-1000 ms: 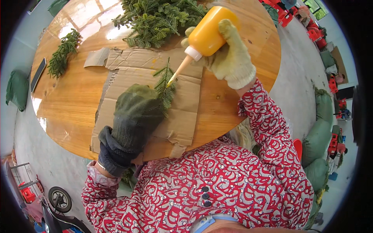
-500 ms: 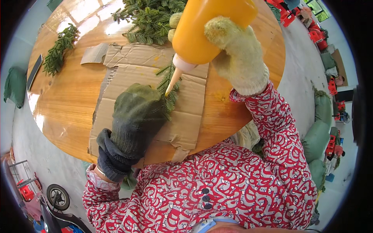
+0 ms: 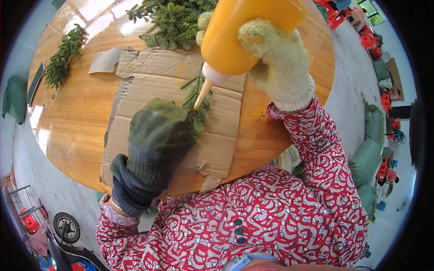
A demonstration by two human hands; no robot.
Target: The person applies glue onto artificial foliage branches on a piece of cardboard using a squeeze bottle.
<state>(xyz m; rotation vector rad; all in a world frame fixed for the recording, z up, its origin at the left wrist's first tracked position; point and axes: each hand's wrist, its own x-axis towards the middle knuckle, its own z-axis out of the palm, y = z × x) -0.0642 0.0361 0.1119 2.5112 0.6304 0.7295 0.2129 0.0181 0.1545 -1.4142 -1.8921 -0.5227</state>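
Note:
My right hand [image 3: 285,63], in a cream knit glove, wraps round a yellow squeeze bottle [image 3: 239,38]. The bottle is tipped downward, and its pale pointed nozzle [image 3: 203,94] meets or hovers just over a green fir sprig [image 3: 198,119]. That sprig lies on a flattened piece of cardboard [image 3: 217,149]. Pressed against the sprig's left side is my left hand [image 3: 158,124], in a dark grey-green glove. Its fingers are curled in and seem to pinch the sprig, though the fingertips are hidden under the hand.
A heap of fir sprigs [image 3: 176,22] lies beyond the cardboard on the round wooden table [image 3: 77,131]. To the left are a fir bundle [image 3: 65,56] and a dark flat strip [image 3: 36,83]. Green sacks [image 3: 366,162] stand on the floor to the right.
The view has shifted slightly. Both hands keep their hold, and the nozzle stays over nearly the same spot on the sprig.

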